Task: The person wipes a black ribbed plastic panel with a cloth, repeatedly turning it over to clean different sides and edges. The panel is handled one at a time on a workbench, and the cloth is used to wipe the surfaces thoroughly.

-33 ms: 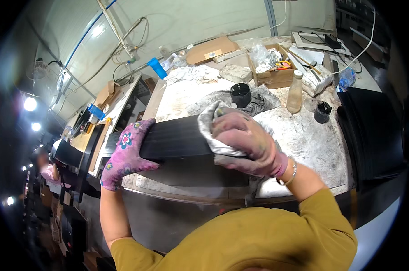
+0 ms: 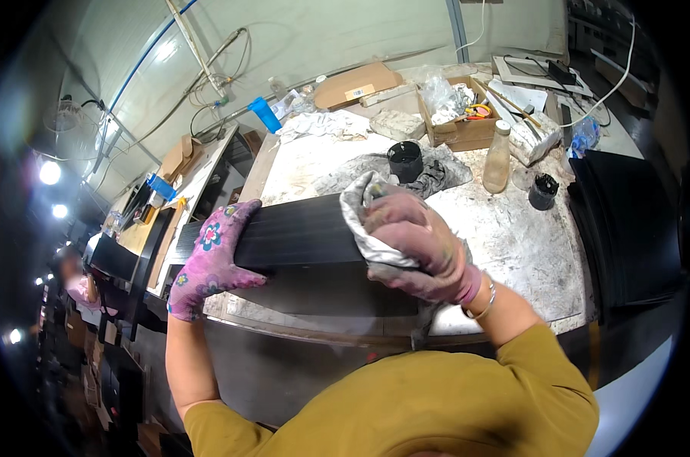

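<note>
A thick stack of black panels (image 2: 299, 232) stands at the front of the work table, with fine lines running along its top face. My left hand (image 2: 214, 263), in a pink floral glove, grips the left end, its thumb on the near side and its fingers over the top. In a stained pink glove, my right hand (image 2: 421, 244) is closed around a bunched white-grey cloth (image 2: 354, 209). The cloth rests against the stack's right end, which the hand partly hides.
Behind the stack, a black pot (image 2: 405, 160) sits on a dirty grey rag (image 2: 444, 169). Further right are a capped bottle (image 2: 496, 160), a small black cup (image 2: 544, 192) and a cardboard box (image 2: 467, 137) of tools. More black sheets (image 2: 627, 221) lean at the right edge.
My right hand and the cloth have shifted slightly to the right along the stack. My left hand keeps its hold at the left end.
</note>
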Available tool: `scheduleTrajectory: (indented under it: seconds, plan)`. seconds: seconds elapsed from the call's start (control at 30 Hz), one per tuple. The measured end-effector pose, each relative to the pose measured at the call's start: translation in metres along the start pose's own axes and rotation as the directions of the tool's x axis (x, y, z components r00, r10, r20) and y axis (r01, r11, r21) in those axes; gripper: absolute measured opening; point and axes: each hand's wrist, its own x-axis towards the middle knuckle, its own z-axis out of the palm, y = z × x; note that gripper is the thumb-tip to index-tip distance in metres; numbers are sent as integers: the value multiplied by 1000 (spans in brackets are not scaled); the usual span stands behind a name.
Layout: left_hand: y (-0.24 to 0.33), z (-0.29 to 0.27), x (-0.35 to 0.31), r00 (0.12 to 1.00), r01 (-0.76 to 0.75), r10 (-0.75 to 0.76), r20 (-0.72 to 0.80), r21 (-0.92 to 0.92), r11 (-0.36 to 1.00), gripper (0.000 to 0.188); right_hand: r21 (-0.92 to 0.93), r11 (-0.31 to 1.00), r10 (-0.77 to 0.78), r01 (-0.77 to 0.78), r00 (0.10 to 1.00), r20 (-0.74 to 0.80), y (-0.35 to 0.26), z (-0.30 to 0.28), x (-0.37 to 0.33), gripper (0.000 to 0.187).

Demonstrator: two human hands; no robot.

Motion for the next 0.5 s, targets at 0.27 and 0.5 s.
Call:
scheduleTrajectory:
  seconds: [0.27,0.5]
  plan:
    - [4,-1,0,1000,-2,2,-10,2,1000,104,628,672,680,-392,662,-316,10,4,-62,15]
    - [0,2,8,999,-21,23,-25,66,998,106,201,980,18,5,993,-113,18,2,5,39]
